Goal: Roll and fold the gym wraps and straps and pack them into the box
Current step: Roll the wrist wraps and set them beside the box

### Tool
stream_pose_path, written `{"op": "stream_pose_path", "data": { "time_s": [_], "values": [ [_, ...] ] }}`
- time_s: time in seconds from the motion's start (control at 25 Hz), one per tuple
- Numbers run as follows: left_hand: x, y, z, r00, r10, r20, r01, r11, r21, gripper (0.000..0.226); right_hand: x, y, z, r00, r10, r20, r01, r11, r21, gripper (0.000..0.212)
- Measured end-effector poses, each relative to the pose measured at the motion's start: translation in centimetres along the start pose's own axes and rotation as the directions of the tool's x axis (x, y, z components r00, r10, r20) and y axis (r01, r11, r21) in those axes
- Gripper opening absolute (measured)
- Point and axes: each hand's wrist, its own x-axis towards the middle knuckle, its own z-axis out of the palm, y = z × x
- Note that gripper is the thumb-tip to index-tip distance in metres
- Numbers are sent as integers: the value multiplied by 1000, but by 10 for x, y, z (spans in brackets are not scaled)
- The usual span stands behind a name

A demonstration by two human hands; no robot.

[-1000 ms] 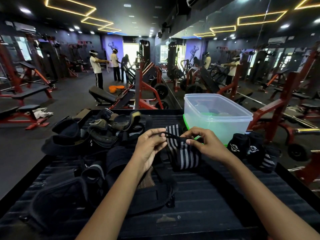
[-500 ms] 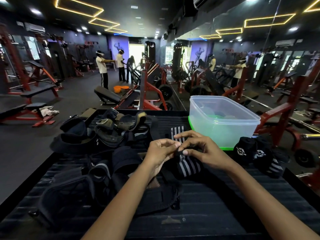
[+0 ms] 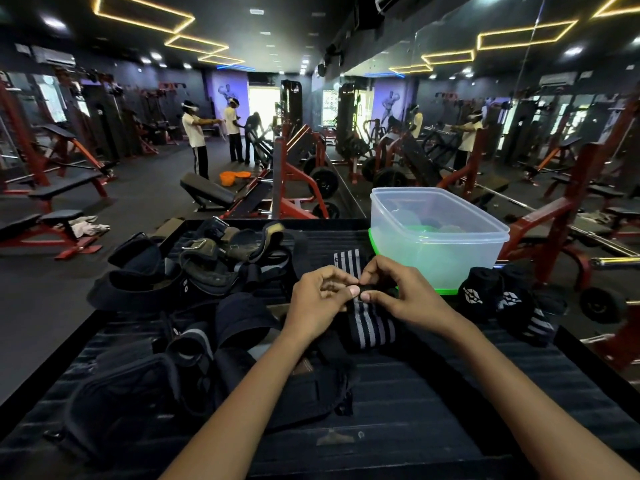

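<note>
A black wrap with grey stripes [image 3: 369, 327] lies on the dark ribbed table [image 3: 433, 403] in front of me. My left hand [image 3: 318, 303] and my right hand [image 3: 398, 296] pinch its near end together, thumbs almost touching. The wrap's far end [image 3: 346, 259] stretches flat behind my fingers. A clear plastic box [image 3: 436, 237] on a green lid stands open just behind my right hand. Rolled black wraps [image 3: 502, 301] sit to the right of the box. A pile of unrolled straps and wraps [image 3: 214, 268] lies at the left.
More dark wraps and pads [image 3: 145, 386] cover the near left of the table. Behind the table stand red gym machines [image 3: 301, 174] and benches [image 3: 65, 188]. Three people [image 3: 221, 133] stand far off. A mirror wall [image 3: 485, 126] runs along the right.
My hands have come together over the striped wrap, from spread apart on a thin strap end to pinching side by side. The wrap looks shorter and more gathered.
</note>
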Motion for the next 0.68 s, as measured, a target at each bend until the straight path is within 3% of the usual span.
{"op": "stream_pose_path", "data": {
  "time_s": [0.48,0.68],
  "values": [
    [0,-1,-6,999,-35,-14,32,986,-165,10,1,3,-4,988,145,-60,-130,970,206,18],
    [0,0,-6,999,-13,-36,7,984,-176,9,1,0,-3,986,129,-105,-97,959,266,14]
  ]
}}
